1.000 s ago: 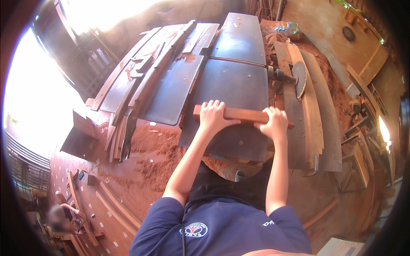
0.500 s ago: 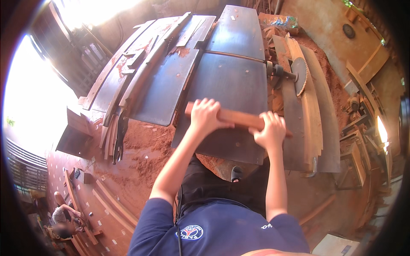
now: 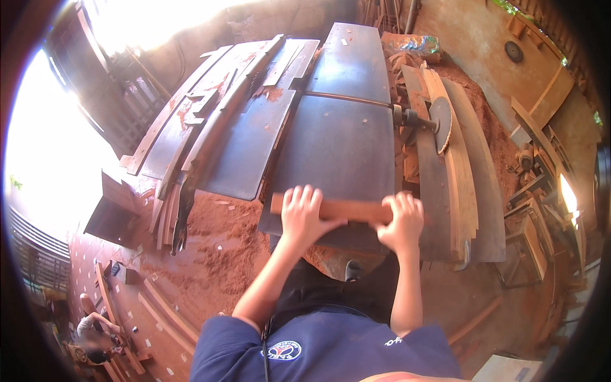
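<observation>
In the head view, the wooden bar [image 3: 356,211] lies straight between the two hands, its long axis running nearly nine to three o'clock, with a slight dip at the three o'clock side. The left hand [image 3: 301,215] clasps it just short of its nine o'clock end; the right hand [image 3: 402,224] grips it toward the other end, which is blurred. Both have fingers over the top and thumbs on the near side. From the bar, the toothed disc blade [image 3: 440,125] sits between one and two o'clock, well apart from both hands but nearer the right one.

Beneath is the near part of a dark, smooth metal table [image 3: 344,149] — whether the bar rests on it or hangs just above, I cannot tell. Long planks [image 3: 456,181] lie at about two o'clock, beside the blade.

Around the room, reddish sawdust [image 3: 223,245] spreads at eight to nine o'clock, a seated person [image 3: 95,331] is farther off at eight, a bright opening [image 3: 51,146] glares at ten, and stacked offcuts [image 3: 531,184] stand near three.
</observation>
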Motion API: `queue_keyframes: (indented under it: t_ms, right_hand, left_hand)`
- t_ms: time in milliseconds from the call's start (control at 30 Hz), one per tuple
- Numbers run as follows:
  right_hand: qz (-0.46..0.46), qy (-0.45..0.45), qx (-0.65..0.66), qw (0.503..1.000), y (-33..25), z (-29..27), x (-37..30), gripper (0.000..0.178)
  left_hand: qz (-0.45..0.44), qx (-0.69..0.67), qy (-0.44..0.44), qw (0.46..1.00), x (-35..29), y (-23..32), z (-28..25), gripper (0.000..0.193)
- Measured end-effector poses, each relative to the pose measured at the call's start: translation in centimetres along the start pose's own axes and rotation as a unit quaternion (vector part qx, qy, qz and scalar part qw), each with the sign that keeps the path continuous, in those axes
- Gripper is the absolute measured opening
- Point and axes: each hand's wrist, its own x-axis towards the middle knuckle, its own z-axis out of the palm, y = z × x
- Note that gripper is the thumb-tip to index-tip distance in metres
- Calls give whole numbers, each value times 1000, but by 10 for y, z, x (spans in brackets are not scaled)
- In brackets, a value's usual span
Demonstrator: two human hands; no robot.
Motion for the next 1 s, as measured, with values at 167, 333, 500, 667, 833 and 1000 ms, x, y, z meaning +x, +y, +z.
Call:
queue_keyframes:
  t_ms: [167,333,500,667,833,1000]
  right_hand:
    - [25,-24,-8,999,-25,-34,-56,53]
    - [25,-53,-13,998,-5,-18,-14,54]
    - [-6,-14,-25,1000,53,36,78,52]
    - [-6,-16,-39,999,65,52,100,55]
    - [-32,50,-22,998,28,24,29,55]
    - [-10,10,-39,999,-12,-17,-39,61]
  left_hand:
    - [5,-2,-26,1000,-49,28,-40,74]
    - [37,-12,-10,999,-7,5,-3,73]
    - [42,25,53,997,78,-30,66,78]
    - [26,18,51,998,100,-37,83,77]
    - [29,3,41,999,37,-15,39,77]
    - [21,-18,38,999,-31,14,-9,71]
